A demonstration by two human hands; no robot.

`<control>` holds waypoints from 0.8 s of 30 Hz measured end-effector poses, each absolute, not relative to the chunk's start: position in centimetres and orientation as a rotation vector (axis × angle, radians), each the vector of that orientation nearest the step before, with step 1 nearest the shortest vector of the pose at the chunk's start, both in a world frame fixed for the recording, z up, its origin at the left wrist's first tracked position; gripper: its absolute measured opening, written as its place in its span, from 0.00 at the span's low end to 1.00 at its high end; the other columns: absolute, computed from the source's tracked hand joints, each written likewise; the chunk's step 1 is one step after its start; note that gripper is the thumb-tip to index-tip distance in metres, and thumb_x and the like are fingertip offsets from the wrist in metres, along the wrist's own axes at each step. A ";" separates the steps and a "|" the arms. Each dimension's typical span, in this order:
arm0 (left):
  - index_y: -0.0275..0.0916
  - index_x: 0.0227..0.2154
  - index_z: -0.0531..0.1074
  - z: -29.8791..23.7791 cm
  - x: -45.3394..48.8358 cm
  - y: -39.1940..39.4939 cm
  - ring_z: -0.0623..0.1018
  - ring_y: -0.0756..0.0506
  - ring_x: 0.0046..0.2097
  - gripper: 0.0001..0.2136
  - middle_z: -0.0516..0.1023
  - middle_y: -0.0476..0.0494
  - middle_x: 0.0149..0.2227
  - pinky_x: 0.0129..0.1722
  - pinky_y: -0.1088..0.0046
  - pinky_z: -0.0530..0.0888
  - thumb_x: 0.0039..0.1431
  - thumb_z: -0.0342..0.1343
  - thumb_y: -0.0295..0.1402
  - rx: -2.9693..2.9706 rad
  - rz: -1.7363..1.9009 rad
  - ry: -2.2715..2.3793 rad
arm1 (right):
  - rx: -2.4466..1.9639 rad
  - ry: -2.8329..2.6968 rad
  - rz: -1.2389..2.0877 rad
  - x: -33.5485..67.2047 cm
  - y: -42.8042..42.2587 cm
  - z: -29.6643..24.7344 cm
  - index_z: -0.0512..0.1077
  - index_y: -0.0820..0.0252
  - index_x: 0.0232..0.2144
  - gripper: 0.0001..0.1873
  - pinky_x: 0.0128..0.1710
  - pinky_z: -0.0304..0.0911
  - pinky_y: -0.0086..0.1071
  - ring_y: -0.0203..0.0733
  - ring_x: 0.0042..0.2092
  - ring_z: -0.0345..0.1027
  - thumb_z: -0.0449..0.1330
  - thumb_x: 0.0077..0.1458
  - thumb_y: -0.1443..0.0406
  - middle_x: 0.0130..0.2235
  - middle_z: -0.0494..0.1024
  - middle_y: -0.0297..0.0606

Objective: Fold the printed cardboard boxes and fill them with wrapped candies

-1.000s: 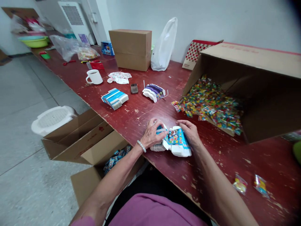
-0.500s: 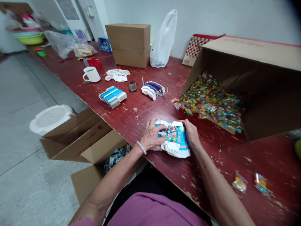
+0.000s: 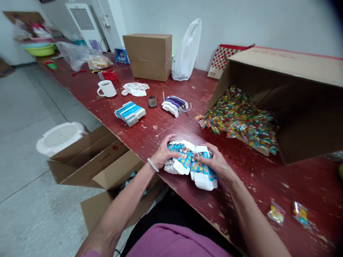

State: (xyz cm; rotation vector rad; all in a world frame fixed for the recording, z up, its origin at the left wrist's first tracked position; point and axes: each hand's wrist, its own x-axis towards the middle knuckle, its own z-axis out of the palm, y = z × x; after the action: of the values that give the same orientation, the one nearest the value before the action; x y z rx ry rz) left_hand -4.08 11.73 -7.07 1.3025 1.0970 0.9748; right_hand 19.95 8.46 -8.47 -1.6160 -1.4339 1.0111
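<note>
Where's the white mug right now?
In the head view, the white mug stands left of centre on the red table, just left of the crumpled cloth and beyond the blue-striped stack.

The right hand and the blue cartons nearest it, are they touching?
Touching: in the head view, the right hand has its thumb across the blue cartons.

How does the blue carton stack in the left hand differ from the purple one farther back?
The left-hand blue stack is held by the left hand; the purple stack lies untouched. The left-hand blue stack is near the table's front edge, the purple stack farther from it. Both show white carton edges.
</note>
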 end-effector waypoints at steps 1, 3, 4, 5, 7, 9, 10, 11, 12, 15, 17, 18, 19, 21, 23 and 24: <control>0.44 0.57 0.63 -7.2 -4.4 11.9 0.68 0.37 0.56 0.41 0.62 0.39 0.55 0.55 0.58 0.67 0.35 0.70 0.28 1.193 0.965 1.062 | -1.599 -1.428 1.024 20.0 8.3 -8.5 0.74 0.54 0.46 0.33 0.55 0.62 0.43 0.53 0.56 0.65 0.71 0.36 0.51 0.58 0.64 0.42; 0.45 0.59 0.59 -7.2 -4.8 12.1 0.70 0.38 0.55 0.45 0.60 0.38 0.56 0.52 0.59 0.69 0.33 0.70 0.28 1.077 0.940 1.026 | -1.591 -1.429 1.018 20.0 8.2 -8.7 0.74 0.55 0.45 0.31 0.56 0.61 0.44 0.54 0.57 0.63 0.70 0.38 0.51 0.59 0.63 0.43; 0.45 0.60 0.59 -7.1 -4.8 12.1 0.69 0.38 0.55 0.46 0.60 0.38 0.57 0.53 0.58 0.68 0.33 0.71 0.28 1.093 0.934 1.021 | -1.594 -1.437 1.005 19.9 8.2 -8.7 0.75 0.56 0.43 0.29 0.57 0.59 0.44 0.55 0.58 0.63 0.70 0.38 0.51 0.58 0.64 0.43; 0.45 0.60 0.59 -7.0 -4.7 12.0 0.67 0.37 0.57 0.46 0.59 0.38 0.58 0.55 0.58 0.66 0.33 0.71 0.29 1.153 0.931 1.024 | -1.596 -1.448 0.986 19.8 8.3 -8.8 0.75 0.56 0.42 0.28 0.58 0.58 0.45 0.55 0.58 0.62 0.70 0.38 0.51 0.57 0.64 0.43; 0.45 0.60 0.60 -6.6 -4.4 11.7 0.63 0.36 0.61 0.45 0.60 0.38 0.58 0.59 0.57 0.62 0.35 0.71 0.30 1.328 0.911 1.041 | -1.600 -1.470 0.946 19.6 8.4 -8.9 0.75 0.57 0.41 0.28 0.59 0.56 0.45 0.56 0.59 0.61 0.70 0.38 0.51 0.56 0.66 0.44; 0.45 0.61 0.59 -6.1 -4.0 11.2 0.61 0.34 0.62 0.45 0.61 0.38 0.58 0.61 0.55 0.59 0.35 0.71 0.32 1.479 0.846 1.100 | -1.602 -1.481 0.916 19.4 8.5 -9.0 0.75 0.57 0.42 0.28 0.59 0.57 0.44 0.55 0.59 0.61 0.69 0.38 0.51 0.57 0.66 0.45; 0.44 0.62 0.58 -5.8 -3.8 11.0 0.62 0.33 0.61 0.47 0.61 0.37 0.58 0.60 0.53 0.60 0.35 0.71 0.32 1.531 0.799 1.156 | -1.600 -1.484 0.903 19.3 8.5 -9.0 0.75 0.58 0.42 0.28 0.59 0.57 0.43 0.55 0.59 0.61 0.69 0.39 0.51 0.58 0.65 0.45; 0.43 0.62 0.57 -5.6 -3.5 10.7 0.63 0.32 0.60 0.48 0.62 0.36 0.58 0.59 0.51 0.60 0.34 0.71 0.33 1.575 0.751 1.215 | -1.596 -1.488 0.887 19.3 8.4 -9.1 0.75 0.58 0.43 0.28 0.59 0.57 0.43 0.54 0.59 0.61 0.69 0.40 0.51 0.58 0.64 0.45; 0.42 0.63 0.56 -5.4 -3.2 10.4 0.64 0.32 0.60 0.49 0.63 0.35 0.58 0.59 0.50 0.61 0.34 0.71 0.33 1.619 0.709 1.264 | -1.589 -1.494 0.870 19.3 8.4 -9.2 0.75 0.58 0.44 0.28 0.59 0.57 0.42 0.54 0.59 0.61 0.68 0.41 0.51 0.59 0.64 0.45; 0.39 0.62 0.59 -5.0 -2.4 9.8 0.67 0.32 0.57 0.48 0.66 0.34 0.56 0.58 0.51 0.62 0.33 0.70 0.31 1.699 0.642 1.306 | -1.572 -1.504 0.823 19.3 8.2 -9.6 0.74 0.58 0.44 0.28 0.59 0.57 0.42 0.53 0.59 0.61 0.68 0.42 0.51 0.58 0.65 0.45; 0.39 0.59 0.65 -5.0 -1.9 9.7 0.69 0.34 0.55 0.44 0.70 0.37 0.52 0.58 0.53 0.63 0.31 0.69 0.28 1.592 0.676 1.265 | -1.564 -1.492 0.813 19.4 8.2 -9.8 0.74 0.58 0.44 0.28 0.58 0.57 0.42 0.53 0.58 0.62 0.68 0.42 0.52 0.58 0.65 0.45; 0.39 0.56 0.68 -5.0 -1.8 9.6 0.71 0.34 0.53 0.41 0.72 0.39 0.49 0.57 0.53 0.64 0.30 0.69 0.27 1.501 0.703 1.240 | -1.558 -1.483 0.813 19.4 8.1 -9.9 0.74 0.58 0.44 0.28 0.58 0.57 0.43 0.53 0.58 0.62 0.68 0.42 0.52 0.58 0.65 0.45; 0.39 0.53 0.71 -5.1 -1.7 9.7 0.72 0.35 0.51 0.39 0.74 0.41 0.46 0.56 0.54 0.66 0.29 0.70 0.25 1.409 0.730 1.210 | -1.550 -1.470 0.820 19.5 8.0 -9.9 0.74 0.58 0.45 0.28 0.58 0.57 0.43 0.53 0.58 0.62 0.68 0.42 0.52 0.58 0.65 0.45; 0.38 0.50 0.73 -5.3 -1.8 10.0 0.75 0.38 0.47 0.37 0.75 0.42 0.42 0.51 0.57 0.71 0.27 0.70 0.24 1.266 0.762 1.151 | -1.524 -1.438 0.850 19.7 7.6 -9.9 0.73 0.58 0.46 0.29 0.58 0.58 0.44 0.54 0.59 0.61 0.68 0.43 0.53 0.60 0.64 0.45; 0.37 0.50 0.72 -5.4 -2.2 10.4 0.76 0.40 0.43 0.37 0.76 0.41 0.43 0.45 0.61 0.74 0.28 0.71 0.25 1.191 0.771 1.116 | -1.505 -1.398 0.885 19.9 7.0 -9.7 0.73 0.58 0.46 0.28 0.58 0.58 0.45 0.54 0.59 0.61 0.68 0.43 0.52 0.61 0.63 0.45; 0.38 0.51 0.71 -5.5 -2.5 10.6 0.77 0.41 0.43 0.38 0.76 0.40 0.44 0.42 0.62 0.75 0.29 0.71 0.25 1.154 0.778 1.100 | -1.499 -1.377 0.899 20.1 6.6 -9.6 0.73 0.58 0.45 0.28 0.58 0.59 0.45 0.55 0.59 0.62 0.68 0.43 0.52 0.62 0.62 0.45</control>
State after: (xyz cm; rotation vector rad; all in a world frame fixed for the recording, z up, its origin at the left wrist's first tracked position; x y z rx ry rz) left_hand -2.48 10.61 -5.48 1.1537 1.1001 0.7776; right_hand 20.09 6.58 -9.63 -1.4995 -1.3774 0.8992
